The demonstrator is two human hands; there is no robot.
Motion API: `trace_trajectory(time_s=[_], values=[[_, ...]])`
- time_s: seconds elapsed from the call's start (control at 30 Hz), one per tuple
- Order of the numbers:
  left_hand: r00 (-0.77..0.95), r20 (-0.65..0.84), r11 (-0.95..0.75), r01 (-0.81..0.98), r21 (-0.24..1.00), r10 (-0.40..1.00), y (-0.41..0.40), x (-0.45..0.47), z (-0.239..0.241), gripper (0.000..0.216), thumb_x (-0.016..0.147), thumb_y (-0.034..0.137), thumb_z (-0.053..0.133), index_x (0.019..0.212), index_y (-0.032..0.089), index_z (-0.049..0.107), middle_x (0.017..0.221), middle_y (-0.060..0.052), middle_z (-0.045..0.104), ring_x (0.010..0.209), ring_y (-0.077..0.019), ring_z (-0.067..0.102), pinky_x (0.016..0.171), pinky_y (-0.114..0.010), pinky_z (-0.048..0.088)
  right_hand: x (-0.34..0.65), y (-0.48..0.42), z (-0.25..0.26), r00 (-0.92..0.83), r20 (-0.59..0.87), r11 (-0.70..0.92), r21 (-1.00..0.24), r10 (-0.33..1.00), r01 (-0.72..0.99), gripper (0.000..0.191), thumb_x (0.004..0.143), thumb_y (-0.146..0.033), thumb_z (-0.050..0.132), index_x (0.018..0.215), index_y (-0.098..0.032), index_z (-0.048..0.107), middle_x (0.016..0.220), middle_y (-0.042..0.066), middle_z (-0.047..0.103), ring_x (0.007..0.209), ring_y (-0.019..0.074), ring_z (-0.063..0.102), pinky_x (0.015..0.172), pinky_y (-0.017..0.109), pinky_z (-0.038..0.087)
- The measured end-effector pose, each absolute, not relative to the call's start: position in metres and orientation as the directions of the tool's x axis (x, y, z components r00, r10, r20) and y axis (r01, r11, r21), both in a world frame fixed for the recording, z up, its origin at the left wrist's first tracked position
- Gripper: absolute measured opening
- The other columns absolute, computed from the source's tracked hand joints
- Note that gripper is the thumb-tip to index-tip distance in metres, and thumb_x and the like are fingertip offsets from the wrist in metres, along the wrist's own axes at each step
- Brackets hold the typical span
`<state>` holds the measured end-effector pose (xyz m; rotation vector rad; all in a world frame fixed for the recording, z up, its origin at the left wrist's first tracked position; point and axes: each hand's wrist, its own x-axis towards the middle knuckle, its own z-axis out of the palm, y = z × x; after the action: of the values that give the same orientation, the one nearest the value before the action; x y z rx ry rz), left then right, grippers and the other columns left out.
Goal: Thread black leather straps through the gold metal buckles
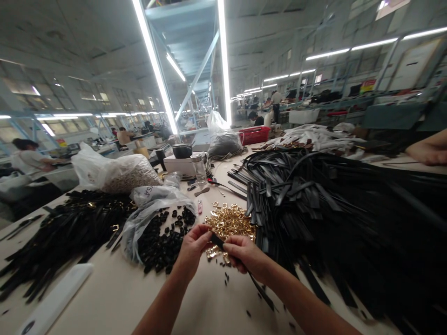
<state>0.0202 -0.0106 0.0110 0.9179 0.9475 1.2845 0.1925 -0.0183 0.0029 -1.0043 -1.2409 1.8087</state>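
Observation:
A black strap [217, 240] is stretched between my two hands above the table. My left hand [196, 245] pinches one end of it, fingers closed. Further along, my right hand [246, 255] grips the same strap, and its tail hangs down to the right below that hand. Just behind the hands lies a heap of gold buckles [232, 221]. To the left of my left hand, small black loops [159, 251] spill out of a clear plastic bag [131, 232]. Whether a buckle sits between my fingers is hidden.
A large pile of black straps [293, 186] covers the right side. Buckled straps [66, 223] lie at left, near a white flat bar [57, 298]. Behind stand a glass jar [199, 168], a filled plastic bag [118, 172] and a red basket [254, 135]. Another person's hand [429, 151] rests at far right.

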Motion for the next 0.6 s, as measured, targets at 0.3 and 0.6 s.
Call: trace_trajectory(time_s=[0.3, 0.6], values=[[0.008, 0.076, -0.070, -0.304, 0.950, 0.997, -0.019, 0.031, 0.010, 0.018, 0.072, 0.026, 0.075, 0.085, 0.015, 0.068, 0.083, -0.004, 0.070, 0.075, -0.0141, 0.064, 0.071, -0.025, 0.053, 0.191, -0.019, 0.005, -0.387, -0.197, -0.302, -0.925, 0.901, -0.230, 0.041, 0.068, -0.054, 0.067, 0.077, -0.017, 0.052, 0.045, -0.009, 0.050, 0.030, 0.0024, 0.034, 0.031, 0.016, 0.018], [0.011, -0.025, 0.027, -0.497, 0.868, 1.000, -0.018, 0.034, 0.012, 0.019, 0.069, 0.026, 0.077, 0.083, 0.015, 0.069, 0.083, -0.004, 0.072, 0.076, -0.0152, 0.067, 0.073, -0.026, 0.054, 0.188, -0.022, 0.005, -0.398, -0.192, -0.295, -0.931, 0.897, -0.217, 0.039, 0.069, -0.053, 0.066, 0.076, -0.017, 0.051, 0.043, -0.008, 0.051, 0.029, 0.0027, 0.033, 0.030, 0.016, 0.017]])
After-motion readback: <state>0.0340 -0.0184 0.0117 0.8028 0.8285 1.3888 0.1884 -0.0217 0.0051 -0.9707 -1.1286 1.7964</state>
